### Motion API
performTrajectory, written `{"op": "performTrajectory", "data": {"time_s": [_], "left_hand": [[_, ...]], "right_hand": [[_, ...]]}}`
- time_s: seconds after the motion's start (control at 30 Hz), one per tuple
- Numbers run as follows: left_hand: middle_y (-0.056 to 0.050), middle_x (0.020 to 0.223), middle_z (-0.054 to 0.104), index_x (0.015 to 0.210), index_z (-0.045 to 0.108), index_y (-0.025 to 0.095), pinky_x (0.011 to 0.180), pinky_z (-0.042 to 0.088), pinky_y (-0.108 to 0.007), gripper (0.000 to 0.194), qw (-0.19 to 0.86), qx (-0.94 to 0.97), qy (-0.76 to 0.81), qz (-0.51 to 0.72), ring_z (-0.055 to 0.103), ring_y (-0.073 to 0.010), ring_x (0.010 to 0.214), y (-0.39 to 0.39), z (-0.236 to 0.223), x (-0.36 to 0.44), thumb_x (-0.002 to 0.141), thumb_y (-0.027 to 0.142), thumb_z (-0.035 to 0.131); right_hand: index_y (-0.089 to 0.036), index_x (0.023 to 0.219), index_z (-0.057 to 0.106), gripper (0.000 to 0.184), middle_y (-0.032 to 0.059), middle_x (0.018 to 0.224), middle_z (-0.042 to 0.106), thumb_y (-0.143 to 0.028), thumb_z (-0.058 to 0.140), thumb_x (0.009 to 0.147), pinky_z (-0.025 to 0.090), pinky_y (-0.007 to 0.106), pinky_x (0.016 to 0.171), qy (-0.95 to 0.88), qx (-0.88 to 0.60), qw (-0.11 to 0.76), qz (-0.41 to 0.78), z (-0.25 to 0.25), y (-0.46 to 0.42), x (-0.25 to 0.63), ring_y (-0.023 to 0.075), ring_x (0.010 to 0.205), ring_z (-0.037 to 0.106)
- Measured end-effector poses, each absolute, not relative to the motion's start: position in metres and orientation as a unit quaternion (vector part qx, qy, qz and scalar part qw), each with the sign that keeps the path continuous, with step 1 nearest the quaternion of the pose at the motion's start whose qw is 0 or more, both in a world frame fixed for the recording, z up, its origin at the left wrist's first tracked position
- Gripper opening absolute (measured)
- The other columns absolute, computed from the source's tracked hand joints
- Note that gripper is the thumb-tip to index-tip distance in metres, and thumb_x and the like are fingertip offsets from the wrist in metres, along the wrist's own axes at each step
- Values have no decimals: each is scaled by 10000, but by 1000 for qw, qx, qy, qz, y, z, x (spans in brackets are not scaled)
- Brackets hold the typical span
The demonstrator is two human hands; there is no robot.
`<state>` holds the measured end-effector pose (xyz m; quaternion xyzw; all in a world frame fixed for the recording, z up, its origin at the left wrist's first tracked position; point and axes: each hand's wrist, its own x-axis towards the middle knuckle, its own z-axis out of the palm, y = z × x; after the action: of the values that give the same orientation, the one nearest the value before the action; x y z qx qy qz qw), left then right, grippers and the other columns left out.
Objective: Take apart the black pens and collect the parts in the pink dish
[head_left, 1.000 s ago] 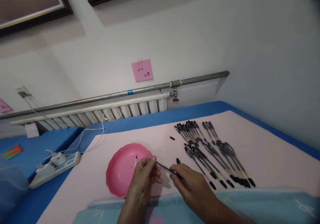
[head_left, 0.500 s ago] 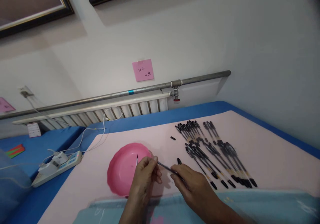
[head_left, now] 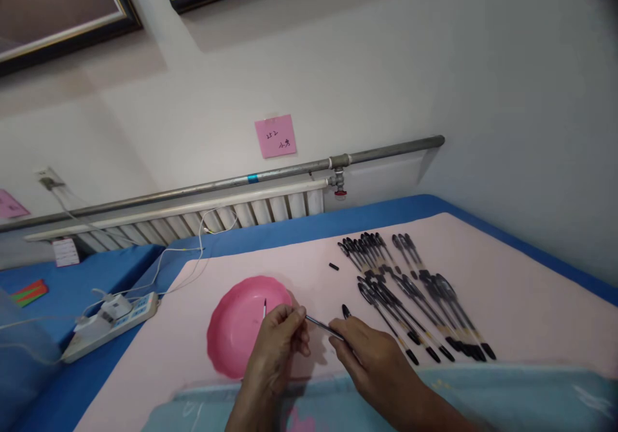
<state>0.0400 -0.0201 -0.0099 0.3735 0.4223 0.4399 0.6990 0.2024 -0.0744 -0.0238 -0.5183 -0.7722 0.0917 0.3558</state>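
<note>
Two bare hands meet over a desk [head_left: 521,284] spread with pale pink sheeting. The left hand [head_left: 280,338] pinches one end of a slim dark pen barrel [head_left: 321,324] between thumb and fingers; the right hand [head_left: 374,361] has its fingers closed around the other end, holding it aslant above the sheeting. A black pen cap [head_left: 346,311] peeks out just beyond the right hand, which hides what lies below it. To the left, the left hand partly covers a pink scalloped bowl [head_left: 224,348] with a thin, dark-tipped stick [head_left: 264,308] inside. Black-capped pens crowd the right side in a far group [head_left: 369,246] and a near group [head_left: 444,309]. A small black piece [head_left: 333,266] lies near the far group. Farther left sits a power strip [head_left: 143,304] with white plugs.
</note>
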Motion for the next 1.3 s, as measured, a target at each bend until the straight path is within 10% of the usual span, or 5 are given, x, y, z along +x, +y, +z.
{"op": "performTrajectory", "data": {"time_s": [0.53,1.1,1.3], "left_hand": [[19,580,589,825,629,132,397,350,-164,334,718,334,407,456,482,-55,437,-19,-7,39,591,321,774],[41,436,459,572,492,161,378,289,-196,366,648,464,424,430,366,-57,349,-25,-8,61,653,467,675],[-133,1123,591,961,623,164,758,455,-304,246,473,599,484,428,569,-214,967,15,-1,112,800,309,509]], "right_hand": [[-213,945,525,145,24,781,601,-185,390,902,416,242,612,-753,-524,383,109,-19,-76,203,151,698,583],[-216,874,560,148,22,766,622,-201,413,878,422,243,603,-755,-525,367,141,0,-89,218,160,698,593],[-217,802,571,226,-40,535,524,-358,408,871,371,237,461,-622,-613,452,179,0,-80,275,146,479,513]]}}
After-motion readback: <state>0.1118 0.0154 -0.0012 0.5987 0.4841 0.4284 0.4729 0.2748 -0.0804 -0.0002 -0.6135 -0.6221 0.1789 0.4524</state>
